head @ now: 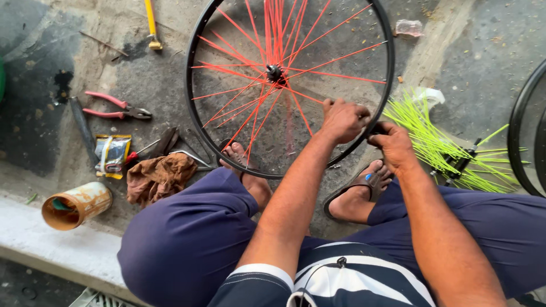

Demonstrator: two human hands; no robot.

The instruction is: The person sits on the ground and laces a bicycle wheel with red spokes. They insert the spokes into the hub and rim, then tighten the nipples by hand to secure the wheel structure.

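A bicycle wheel with a black rim (193, 122) and red spokes (250, 111) stands on the concrete floor in front of me, its hub (275, 73) near the top centre. My left hand (343, 119) is closed on the rim at its lower right, fingers curled over it. My right hand (392, 145) grips the outside of the rim right beside it, closed on a small dark thing I cannot make out. My sandalled feet (364, 187) rest just under the wheel.
Red-handled pliers (116, 106), a yellow-handled tool (151, 25), a small packet (112, 154), a brown rag (159, 176) and a tipped tin can (75, 204) lie at left. A bundle of green spokes (438, 142) lies at right, beside another black wheel (520, 131).
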